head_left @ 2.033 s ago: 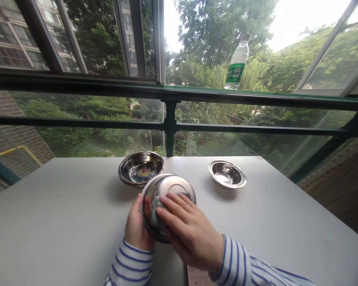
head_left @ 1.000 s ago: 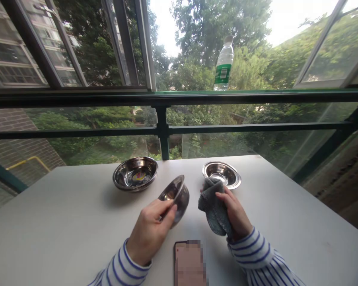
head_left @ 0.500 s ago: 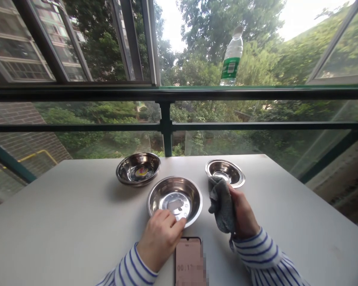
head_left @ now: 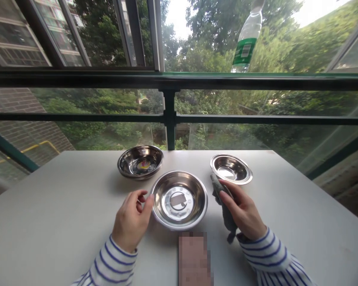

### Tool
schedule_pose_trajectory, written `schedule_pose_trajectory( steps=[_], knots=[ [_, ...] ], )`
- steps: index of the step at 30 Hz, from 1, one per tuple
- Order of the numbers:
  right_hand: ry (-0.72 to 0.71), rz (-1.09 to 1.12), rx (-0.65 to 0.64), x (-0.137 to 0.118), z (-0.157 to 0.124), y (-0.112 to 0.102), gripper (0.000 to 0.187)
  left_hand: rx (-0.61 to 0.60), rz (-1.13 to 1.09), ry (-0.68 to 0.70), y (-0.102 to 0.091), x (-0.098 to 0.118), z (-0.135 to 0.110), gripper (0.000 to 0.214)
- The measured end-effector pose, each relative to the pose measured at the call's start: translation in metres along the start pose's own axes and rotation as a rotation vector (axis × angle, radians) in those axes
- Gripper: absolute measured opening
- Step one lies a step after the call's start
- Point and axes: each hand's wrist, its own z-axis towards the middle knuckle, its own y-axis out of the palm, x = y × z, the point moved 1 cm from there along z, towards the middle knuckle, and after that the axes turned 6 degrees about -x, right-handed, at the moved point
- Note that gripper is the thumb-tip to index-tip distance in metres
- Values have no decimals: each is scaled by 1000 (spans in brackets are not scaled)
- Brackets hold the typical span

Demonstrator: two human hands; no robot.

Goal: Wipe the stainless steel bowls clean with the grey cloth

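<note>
A shiny metal bowl (head_left: 179, 222) sits upright in the middle of the white table. At its left rim is my left hand (head_left: 131, 220), its fingers loosely curled and parted from the thumb; the thumb tip is at the rim, and whether it touches cannot be told. My right hand (head_left: 246, 210) pinches a bunched grey cloth (head_left: 226, 214) to the right of this bowl. Just beyond the cloth stands a smaller metal bowl with a wide rim (head_left: 247, 174). Back left is another metal bowl (head_left: 128, 165) with a yellow and red sticker inside.
A phone (head_left: 193, 258), its screen blurred out, lies in front of the middle bowl on the white table (head_left: 62, 222). Behind the table's far edge runs a dark green railing (head_left: 107, 79) with glass panels. A plastic bottle with a green label (head_left: 244, 51) stands beyond the rail.
My left hand has moved from the middle bowl's front rim to its left side. My right hand has turned the cloth more edge-on. The view has tilted down slightly.
</note>
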Motion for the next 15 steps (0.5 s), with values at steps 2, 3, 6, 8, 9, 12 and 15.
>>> schedule_pose_trajectory(
  steps=[2,3,6,8,9,12,15],
  knots=[
    [-118,-133,-26,-3,-2,2,27,-139,-235,-309,2,-9,6,42],
    [-169,-178,-46,-4,-3,4,26,-231,-360,-424,4,-11,7,46],
    [-259,-276,-100,-2,-6,7,28,-451,-640,-561,13,-10,6,50],
    [-284,-332,-120,0,-8,7,30,-501,-738,-545,17,-7,2,51],
    [-292,-355,-129,1,-9,7,30,-503,-771,-535,18,-6,1,52],
    [-307,-398,-146,2,-12,7,32,-498,-842,-541,18,-3,-4,60],
    [-311,-411,-156,0,-13,6,33,-454,-884,-548,15,-1,-6,65]
  ],
)
